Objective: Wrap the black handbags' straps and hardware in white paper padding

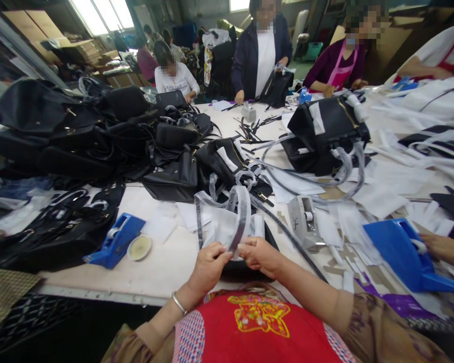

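Note:
In front of my body a black handbag (245,272) lies on the table, its top covered by white paper or film. Its handle (243,214), wrapped in clear plastic, arches up from it. My left hand (211,267) pinches the plastic wrap at the near end of the handle. Close beside it, my right hand (260,256) grips the same handle end between thumb and fingers. The fingertips of both hands almost meet there. My hands and forearms hide part of the bag.
A blue tape dispenser (117,239) and a round tape roll (139,248) lie to the left. Black handbags (60,126) are piled behind. A grey dispenser (305,222) and another blue one (404,252), near a co-worker's hand (444,248), stand right. Several people work across the table.

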### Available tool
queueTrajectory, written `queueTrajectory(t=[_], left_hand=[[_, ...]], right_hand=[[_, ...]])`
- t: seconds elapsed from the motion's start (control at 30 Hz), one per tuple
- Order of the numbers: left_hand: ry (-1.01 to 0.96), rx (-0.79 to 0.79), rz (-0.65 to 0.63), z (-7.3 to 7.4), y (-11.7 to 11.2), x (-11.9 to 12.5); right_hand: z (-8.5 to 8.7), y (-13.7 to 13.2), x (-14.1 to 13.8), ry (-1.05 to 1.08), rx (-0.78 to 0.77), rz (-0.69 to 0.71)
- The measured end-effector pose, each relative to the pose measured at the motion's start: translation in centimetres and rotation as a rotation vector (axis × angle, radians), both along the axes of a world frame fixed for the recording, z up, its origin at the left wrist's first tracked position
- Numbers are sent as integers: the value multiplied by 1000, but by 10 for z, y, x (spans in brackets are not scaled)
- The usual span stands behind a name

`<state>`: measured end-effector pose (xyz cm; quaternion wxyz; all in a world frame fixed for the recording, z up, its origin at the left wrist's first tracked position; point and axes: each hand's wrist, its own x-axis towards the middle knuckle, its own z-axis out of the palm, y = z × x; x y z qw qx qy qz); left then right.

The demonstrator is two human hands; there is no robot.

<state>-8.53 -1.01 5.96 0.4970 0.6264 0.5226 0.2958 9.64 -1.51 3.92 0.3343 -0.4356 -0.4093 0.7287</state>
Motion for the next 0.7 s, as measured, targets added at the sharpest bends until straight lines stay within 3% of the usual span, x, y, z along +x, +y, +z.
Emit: queueTrajectory(t=[0.1,0.2,0.27,0.4,0.47,0.5,0.57,0.7], left_hand=[[105,177,-101,-1,0,-6],[84,85,-168,-5,2,-9],[-49,-169,-138,-9,5,-9],[-446,-667,80,-15,8,-2],[-574,-745,146,-16,8,2],[-599,-741,167,-16,7,4],[-523,-636,180,-15,4,5],[-97,-165,59,-8,-1,2]], right_hand=[[-2,3,-5,233,-275,-114],[-7,2,-12,100,-215,-177],[-10,-2,-15,-165,54,-128],[-16,-10,-14,-706,793,19],[-16,-11,-12,-813,933,65],[-15,-10,-10,-804,919,68],[-11,-7,-7,-633,713,52],[-2,4,-6,-10,-35,-36]])
